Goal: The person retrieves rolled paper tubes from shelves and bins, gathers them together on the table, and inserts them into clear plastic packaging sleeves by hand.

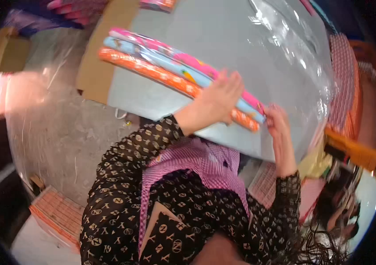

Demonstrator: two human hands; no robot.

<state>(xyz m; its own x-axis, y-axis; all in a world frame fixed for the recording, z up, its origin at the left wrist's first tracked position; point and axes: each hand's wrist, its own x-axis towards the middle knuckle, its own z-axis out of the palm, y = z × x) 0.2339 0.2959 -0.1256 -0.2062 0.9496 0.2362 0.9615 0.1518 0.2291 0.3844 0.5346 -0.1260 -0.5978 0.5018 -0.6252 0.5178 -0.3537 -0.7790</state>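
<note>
Three long patterned rolls lie side by side on the grey table: a pink roll (199, 65), a light blue roll (161, 58) and an orange roll (148, 70). They look wrapped in shiny film; what they are made of I cannot tell. My left hand (219, 98) lies across all three near their right part, its slightly blurred fingers stretched out over the pink one. At the right end of the rolls, my right hand (278, 121) has its fingertips pinched together at the tip of the light blue roll, beside the pink roll's end.
The grey table (152, 106) has a cardboard strip (95, 79) along its left side. Clear plastic film (294, 48) is spread at the right. Another patterned bundle (159, 4) lies at the far edge. Stacked checked material (344, 84) stands beyond the table's right side.
</note>
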